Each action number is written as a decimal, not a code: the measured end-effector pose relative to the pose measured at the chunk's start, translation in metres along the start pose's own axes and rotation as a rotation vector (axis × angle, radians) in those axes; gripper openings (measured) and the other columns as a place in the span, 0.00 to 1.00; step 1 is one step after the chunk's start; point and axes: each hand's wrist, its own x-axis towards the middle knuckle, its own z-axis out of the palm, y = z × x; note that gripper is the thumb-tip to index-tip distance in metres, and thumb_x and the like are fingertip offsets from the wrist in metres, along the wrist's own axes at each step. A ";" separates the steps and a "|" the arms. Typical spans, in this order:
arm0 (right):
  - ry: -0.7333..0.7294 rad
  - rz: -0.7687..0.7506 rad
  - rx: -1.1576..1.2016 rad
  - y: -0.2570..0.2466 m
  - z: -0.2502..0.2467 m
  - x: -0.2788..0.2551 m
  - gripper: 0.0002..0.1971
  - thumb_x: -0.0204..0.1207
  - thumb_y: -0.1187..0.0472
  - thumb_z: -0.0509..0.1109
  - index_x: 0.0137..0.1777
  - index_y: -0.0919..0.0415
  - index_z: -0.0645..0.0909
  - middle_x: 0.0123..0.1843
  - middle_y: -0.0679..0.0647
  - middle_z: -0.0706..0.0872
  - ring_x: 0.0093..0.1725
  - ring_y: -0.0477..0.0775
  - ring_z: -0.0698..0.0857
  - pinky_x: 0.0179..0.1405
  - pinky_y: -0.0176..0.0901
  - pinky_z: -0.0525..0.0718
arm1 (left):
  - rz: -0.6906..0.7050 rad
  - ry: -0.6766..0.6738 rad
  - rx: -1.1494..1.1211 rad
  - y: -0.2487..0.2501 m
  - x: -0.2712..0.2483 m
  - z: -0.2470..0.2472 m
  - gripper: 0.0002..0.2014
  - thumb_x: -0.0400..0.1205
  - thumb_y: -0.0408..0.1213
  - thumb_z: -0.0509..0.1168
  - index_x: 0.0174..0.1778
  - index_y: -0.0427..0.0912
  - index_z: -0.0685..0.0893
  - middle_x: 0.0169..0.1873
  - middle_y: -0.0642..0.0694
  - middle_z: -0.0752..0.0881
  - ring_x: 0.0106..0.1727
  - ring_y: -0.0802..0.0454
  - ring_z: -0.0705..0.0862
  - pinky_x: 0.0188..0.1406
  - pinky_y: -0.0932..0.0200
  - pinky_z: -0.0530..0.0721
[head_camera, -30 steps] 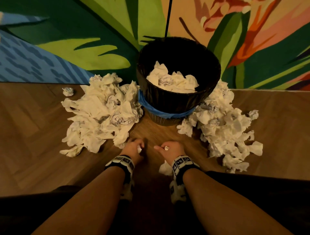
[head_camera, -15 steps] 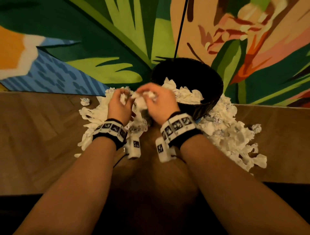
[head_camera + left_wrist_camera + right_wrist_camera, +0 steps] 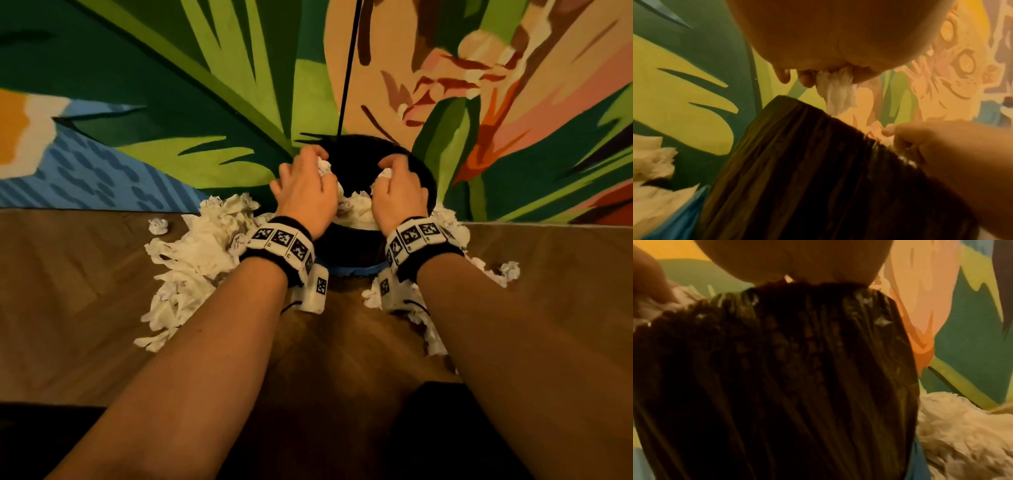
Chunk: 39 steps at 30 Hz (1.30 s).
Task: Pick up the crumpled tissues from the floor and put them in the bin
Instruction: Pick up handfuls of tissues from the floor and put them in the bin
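At frame centre, left hand (image 3: 303, 195) and right hand (image 3: 399, 192) each pinching a crumpled white tissue (image 3: 323, 167) over the round, black-lined bin (image 3: 424, 178), mouth upward.

Bin (image 3: 424, 178) stands against the painted wall (image 3: 171, 102), so I have no passage behind it. Its mouth is partly taken up by my left hand (image 3: 305, 195) and right hand (image 3: 397, 195), each gripping a tissue; a gap lies between them over the tissues already inside (image 3: 356, 209). Tissue pile on the left (image 3: 195, 260) and pile on the right (image 3: 445, 226) crowd both flanks. Bare wooden floor (image 3: 342, 342) in front of the bin, between my forearms, gives free approach.
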 end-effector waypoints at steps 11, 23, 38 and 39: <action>-0.043 -0.092 -0.128 0.017 0.009 -0.008 0.14 0.75 0.49 0.61 0.58 0.47 0.80 0.55 0.48 0.87 0.59 0.57 0.82 0.71 0.56 0.68 | -0.001 -0.291 0.453 -0.016 0.006 0.016 0.24 0.80 0.60 0.64 0.71 0.57 0.77 0.71 0.51 0.77 0.74 0.40 0.64 0.70 0.36 0.60; -0.088 0.017 -0.251 0.003 0.001 -0.009 0.15 0.76 0.48 0.59 0.34 0.52 0.80 0.31 0.51 0.83 0.40 0.60 0.81 0.67 0.60 0.77 | 0.144 -0.201 0.349 -0.028 -0.022 0.003 0.24 0.87 0.55 0.48 0.58 0.53 0.89 0.67 0.59 0.82 0.76 0.47 0.64 0.75 0.39 0.52; -0.084 -0.334 0.470 -0.107 0.054 -0.041 0.16 0.71 0.63 0.63 0.57 0.47 0.80 0.43 0.46 0.82 0.39 0.43 0.82 0.45 0.41 0.84 | -0.062 0.167 -0.152 -0.109 -0.011 -0.082 0.13 0.86 0.42 0.56 0.45 0.52 0.86 0.43 0.54 0.88 0.43 0.60 0.83 0.44 0.62 0.77; -0.126 -0.348 0.459 -0.108 0.064 -0.046 0.16 0.71 0.62 0.63 0.57 0.46 0.80 0.43 0.45 0.82 0.39 0.43 0.81 0.43 0.41 0.83 | -0.111 0.173 -0.136 -0.121 -0.013 -0.086 0.13 0.86 0.42 0.56 0.45 0.53 0.86 0.40 0.55 0.87 0.36 0.65 0.81 0.37 0.65 0.75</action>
